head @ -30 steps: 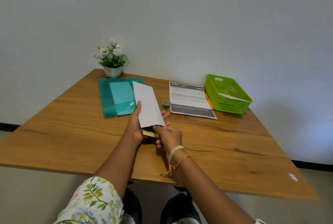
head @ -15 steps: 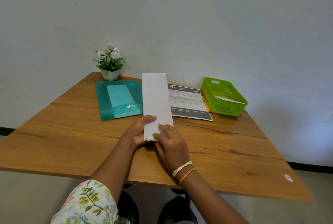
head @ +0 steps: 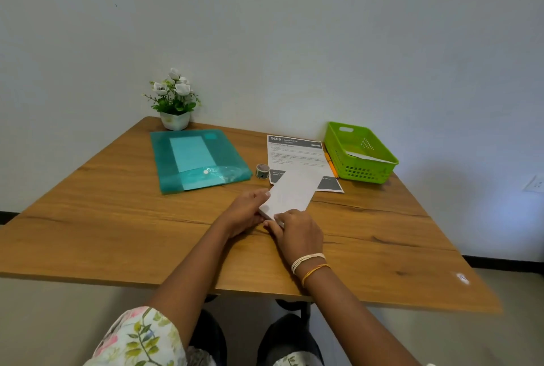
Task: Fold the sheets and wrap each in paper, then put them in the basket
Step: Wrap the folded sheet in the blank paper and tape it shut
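I have the white paper packet [head: 290, 193] lying flat on the counter [head: 117, 218], its far end overlapping the printed sheet [head: 297, 153] that sits just left of the green basket [head: 360, 153]. My left hand [head: 245, 212] grips the packet's near-left edge, fingers curled along it, thumb on top. My right hand [head: 294, 233] pinches the near end, though I cannot tell exactly how the fingertips sit under it. I judge I'm closing off this end of the wrap. To do it well I should keep the left hand steady so the folded sheet inside can't slide, then crease the end flat and square against the counter. The tape roll [head: 262, 170], left of the printed sheet and well left of the basket, is within reach. The basket already holds one white packet [head: 365, 156].
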`<state>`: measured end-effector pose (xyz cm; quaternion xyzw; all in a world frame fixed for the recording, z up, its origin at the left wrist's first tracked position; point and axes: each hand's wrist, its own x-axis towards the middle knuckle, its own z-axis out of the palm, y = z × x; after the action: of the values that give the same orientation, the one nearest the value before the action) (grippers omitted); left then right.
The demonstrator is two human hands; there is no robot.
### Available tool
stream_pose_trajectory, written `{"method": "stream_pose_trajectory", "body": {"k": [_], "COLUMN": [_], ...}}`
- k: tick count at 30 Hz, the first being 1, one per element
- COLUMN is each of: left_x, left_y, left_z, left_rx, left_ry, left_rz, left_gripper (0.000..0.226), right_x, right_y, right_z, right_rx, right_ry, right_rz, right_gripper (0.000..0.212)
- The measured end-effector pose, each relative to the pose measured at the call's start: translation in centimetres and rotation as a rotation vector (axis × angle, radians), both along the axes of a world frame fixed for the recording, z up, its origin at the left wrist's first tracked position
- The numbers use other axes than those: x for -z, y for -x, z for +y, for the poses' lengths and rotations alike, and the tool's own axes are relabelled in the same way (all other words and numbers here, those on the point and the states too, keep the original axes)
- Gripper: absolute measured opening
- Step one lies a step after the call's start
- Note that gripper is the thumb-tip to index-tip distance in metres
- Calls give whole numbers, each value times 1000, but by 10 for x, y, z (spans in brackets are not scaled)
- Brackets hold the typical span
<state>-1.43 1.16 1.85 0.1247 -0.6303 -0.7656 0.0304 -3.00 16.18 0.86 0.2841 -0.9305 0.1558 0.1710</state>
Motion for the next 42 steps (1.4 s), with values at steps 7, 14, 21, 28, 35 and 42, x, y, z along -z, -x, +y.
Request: {"method": "stream_pose_trajectory", "body": {"k": [7, 14, 21, 28, 35, 42], "left_x": [21, 19, 25, 24, 22, 17], "left_y": [-14, -15, -21, -26, -27, -28], "left_z": [1, 10, 6, 10, 10, 13], "left_rx": [-209, -83, 104, 84, 98, 34], "left_ry": [876, 1162, 1394, 1490, 1478, 1427], "left_rz": [210, 125, 27, -7, -22, 17], "left_gripper": [28, 29, 43, 44, 45, 52], "right_x": [3, 5, 11, 11, -1, -18], "right_y": [16, 9, -4, -13, 2, 12], "right_z": [7, 5, 16, 31, 30, 22], "right_rx": [34, -20, -197, -55, -60, -103], "right_ry": [260, 164, 66, 65, 231, -36], "right_rz": [-242, -66, -36, 18, -215, -180], "right_gripper": [21, 17, 30, 32, 27, 23]}}
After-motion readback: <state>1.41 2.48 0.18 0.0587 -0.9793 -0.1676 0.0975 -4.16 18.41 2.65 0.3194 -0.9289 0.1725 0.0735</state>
